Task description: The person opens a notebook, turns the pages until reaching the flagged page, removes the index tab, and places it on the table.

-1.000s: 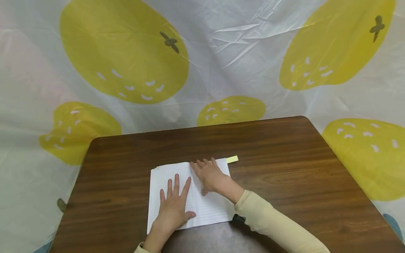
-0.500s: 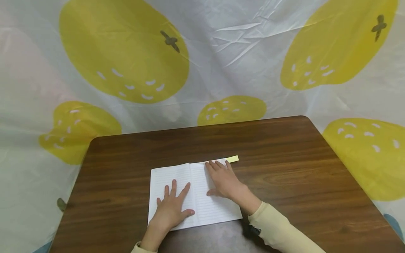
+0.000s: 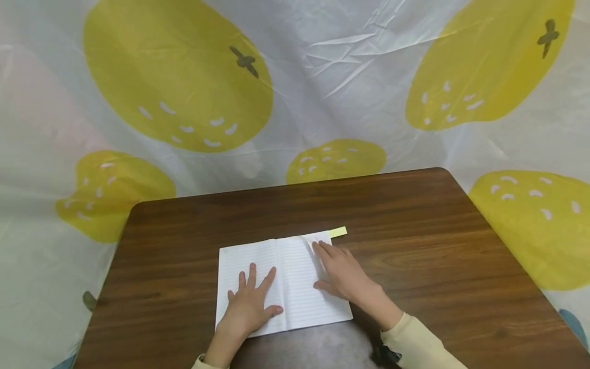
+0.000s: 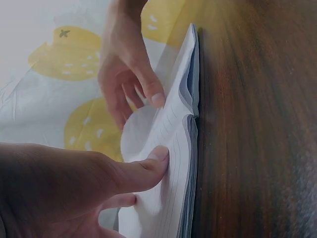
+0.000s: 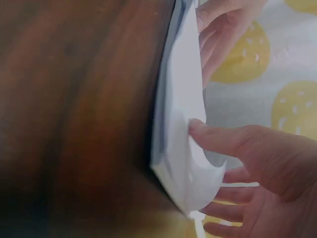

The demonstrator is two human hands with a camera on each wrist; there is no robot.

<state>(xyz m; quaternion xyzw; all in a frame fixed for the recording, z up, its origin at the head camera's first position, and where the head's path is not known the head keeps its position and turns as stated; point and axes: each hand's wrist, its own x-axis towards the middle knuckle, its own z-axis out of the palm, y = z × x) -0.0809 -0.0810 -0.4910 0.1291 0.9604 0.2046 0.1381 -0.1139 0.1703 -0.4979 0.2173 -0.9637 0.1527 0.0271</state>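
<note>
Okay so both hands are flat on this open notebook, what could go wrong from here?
1. The right hand lies over the right page's outer edge, and the wrist views show that page bowing up under its thumb; sliding further might crease it.
2. The yellow tab sticks out past the notebook at its far corner, close to the right fingertips, so it may get bent or pulled loose.
3. Only the left hand pins the left page; if it lifts, the pages may spring back.

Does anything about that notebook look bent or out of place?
Mostly tidy. The open notebook lies on the table, the left hand flat on it. By the right hand, the page bows up. A yellow tab pokes past its far corner.
</note>
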